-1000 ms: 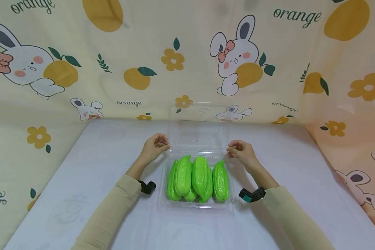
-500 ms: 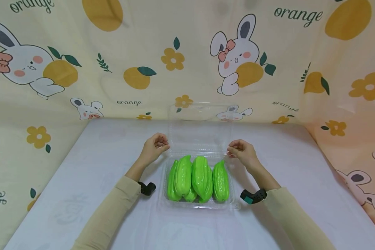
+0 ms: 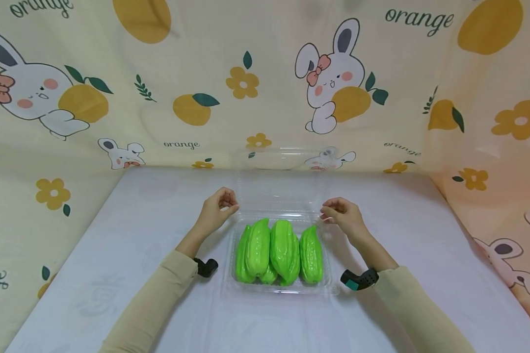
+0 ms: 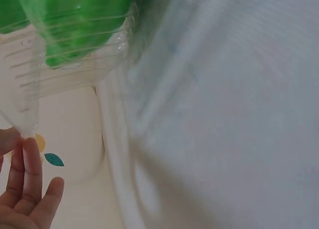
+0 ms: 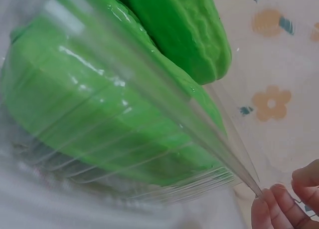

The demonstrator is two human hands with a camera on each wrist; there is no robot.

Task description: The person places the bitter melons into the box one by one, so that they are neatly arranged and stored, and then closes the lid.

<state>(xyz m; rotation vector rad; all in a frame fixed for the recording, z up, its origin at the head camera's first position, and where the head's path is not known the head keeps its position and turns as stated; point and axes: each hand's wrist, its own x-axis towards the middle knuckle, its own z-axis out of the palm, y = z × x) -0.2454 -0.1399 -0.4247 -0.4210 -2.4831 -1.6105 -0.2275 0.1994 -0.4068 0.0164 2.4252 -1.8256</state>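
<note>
A clear plastic clamshell box (image 3: 282, 290) stands on the table with several bright green, ridged, gourd-like vegetables (image 3: 284, 251) inside. Its transparent lid (image 3: 280, 189) is raised behind them, hinged at the far side. At the lid's left edge, low near the hinge, my left hand (image 3: 218, 208) pinches the plastic between thumb and fingers; the left wrist view shows the fingertips (image 4: 31, 145) right on it. My right hand (image 3: 343, 215) holds the opposite edge, with fingertips (image 5: 271, 196) at the rim's corner in the right wrist view.
A white cloth covers the table (image 3: 137, 220). Behind and at both sides hangs a cream curtain (image 3: 274, 59) printed with rabbits and oranges. Black straps with small devices sit on the left wrist (image 3: 206, 267) and right wrist (image 3: 359, 279).
The lid's far edge has shifted slightly and looks a little wider in the head view, as if tilting. Both hands stay at its edges, and the vegetables have not moved.
</note>
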